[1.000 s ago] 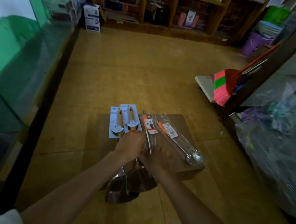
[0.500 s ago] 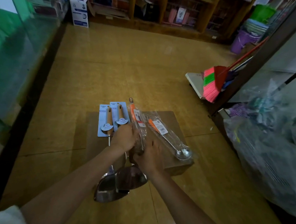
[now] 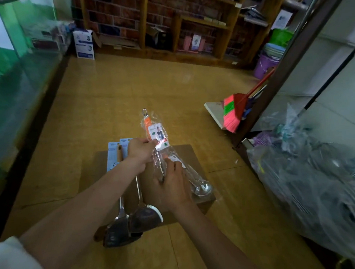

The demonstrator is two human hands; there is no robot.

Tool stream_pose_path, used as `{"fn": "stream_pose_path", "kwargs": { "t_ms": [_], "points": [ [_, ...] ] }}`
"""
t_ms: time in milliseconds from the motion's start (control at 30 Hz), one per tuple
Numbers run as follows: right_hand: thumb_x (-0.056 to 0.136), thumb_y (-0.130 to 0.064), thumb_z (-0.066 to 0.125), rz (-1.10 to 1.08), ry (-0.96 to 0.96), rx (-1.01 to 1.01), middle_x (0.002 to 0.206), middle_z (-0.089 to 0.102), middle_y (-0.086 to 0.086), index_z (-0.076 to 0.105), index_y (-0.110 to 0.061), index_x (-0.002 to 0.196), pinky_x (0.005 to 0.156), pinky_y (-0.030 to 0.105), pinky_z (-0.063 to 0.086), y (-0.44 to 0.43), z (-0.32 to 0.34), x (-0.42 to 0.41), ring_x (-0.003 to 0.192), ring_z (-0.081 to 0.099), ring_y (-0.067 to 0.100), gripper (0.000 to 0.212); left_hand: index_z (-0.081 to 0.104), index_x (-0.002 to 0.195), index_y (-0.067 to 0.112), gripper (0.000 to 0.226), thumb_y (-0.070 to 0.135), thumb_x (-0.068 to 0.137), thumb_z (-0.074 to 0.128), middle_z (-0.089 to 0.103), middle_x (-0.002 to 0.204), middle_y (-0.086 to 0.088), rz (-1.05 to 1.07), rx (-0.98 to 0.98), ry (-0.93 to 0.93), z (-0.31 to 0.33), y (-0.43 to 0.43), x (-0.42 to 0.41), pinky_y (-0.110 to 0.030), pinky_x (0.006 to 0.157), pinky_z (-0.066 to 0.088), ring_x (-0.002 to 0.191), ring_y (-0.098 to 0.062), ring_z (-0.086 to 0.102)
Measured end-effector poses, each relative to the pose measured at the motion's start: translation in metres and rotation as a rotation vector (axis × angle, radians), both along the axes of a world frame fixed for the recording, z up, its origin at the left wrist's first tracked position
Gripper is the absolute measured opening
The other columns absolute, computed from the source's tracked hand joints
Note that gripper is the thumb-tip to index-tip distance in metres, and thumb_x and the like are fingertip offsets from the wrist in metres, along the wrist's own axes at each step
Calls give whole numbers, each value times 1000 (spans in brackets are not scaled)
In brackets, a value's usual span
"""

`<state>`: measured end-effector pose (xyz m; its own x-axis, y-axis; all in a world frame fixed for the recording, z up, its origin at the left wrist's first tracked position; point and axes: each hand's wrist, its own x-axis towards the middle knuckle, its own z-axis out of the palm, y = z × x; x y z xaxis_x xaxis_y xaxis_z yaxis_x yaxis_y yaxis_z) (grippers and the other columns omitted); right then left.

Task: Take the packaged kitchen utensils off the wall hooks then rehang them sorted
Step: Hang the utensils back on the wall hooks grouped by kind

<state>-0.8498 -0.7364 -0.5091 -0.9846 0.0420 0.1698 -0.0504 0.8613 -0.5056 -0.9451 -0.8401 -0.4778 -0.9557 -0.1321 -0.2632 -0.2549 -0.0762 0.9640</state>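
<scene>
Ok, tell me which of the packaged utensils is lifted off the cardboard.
The orange-handled utensil, held up by the left hand and right hand; the ladle and the two blue-carded spatulas lie on the cardboard.

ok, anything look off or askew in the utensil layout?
Mildly: the two spatulas overhang the cardboard at its near edge, blades overlapping off it. The bagged ladle lies diagonally across the right side. The left hand grips the orange-handled utensil, tilted above the cardboard. No tears or spills visible.
</scene>
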Motion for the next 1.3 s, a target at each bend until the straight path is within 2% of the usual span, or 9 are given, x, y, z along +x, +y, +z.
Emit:
{"fn": "stream_pose_path", "kwargs": {
  "t_ms": [200,333,433,567,667,867,1033,1200,1300],
  "points": [
    [98,-29,60,-32,-20,-77,135,47,6,40,-18,137,78,30,40,-14,2,-16,114,56,25,45,68,81,9,9,10,90,66,63,85,-21,-5,38,-9,1,-13,0,-41,64,53,72,-29,58],
    [99,-36,55,-44,5,-54,125,50,3,44,-19,126,65,27,29,-20,-4,-19,99,59,22,34,69,102,6,13,13,92,65,68,93,-21,-22,11,-14,0,-20,0,-36,59,54,74,-27,59],
    [99,-32,56,-54,21,-73,119,52,4,47,-17,120,64,27,30,-21,-6,-20,94,59,22,27,67,106,4,16,12,92,65,69,93,-20,-26,12,-8,6,-19,3,-43,67,59,75,-27,63],
    [100,-34,54,-73,40,-115,112,55,2,48,-18,114,66,28,37,-10,6,-14,85,54,16,22,66,100,5,9,9,93,64,67,84,-14,-49,1,11,24,-4,11,-25,42,53,58,-18,63],
    [100,-35,54,-117,67,-132,109,56,0,49,-17,115,68,27,35,14,32,-7,85,53,14,24,65,97,8,4,10,94,64,65,83,-13,-88,-3,30,50,22,16,-25,41,53,57,-18,63],
    [101,-31,52,-225,177,-206,112,53,3,50,-16,118,71,28,32,101,92,31,96,56,23,23,67,95,10,4,13,92,66,69,95,-17,-224,-44,140,117,118,44,-31,48,59,76,-27,63],
    [102,-35,49,-391,356,-140,109,52,4,48,-16,110,69,33,35,202,146,91,96,58,27,20,66,98,9,5,10,94,63,68,83,-8,-388,-38,293,186,230,105,-26,47,56,60,-15,64],
    [103,-38,47,-554,510,-110,112,52,4,48,-16,111,72,39,43,318,201,180,95,59,30,23,69,102,7,11,12,95,62,67,85,-13,-571,-22,447,253,357,193,-32,50,58,59,-18,62],
    [103,-41,45,-664,570,-118,113,52,2,49,-18,111,77,43,49,383,228,244,95,60,27,24,68,98,6,8,9,95,61,71,87,-16,-723,76,468,285,429,258,-52,69,60,65,-29,67]
  ]
}}
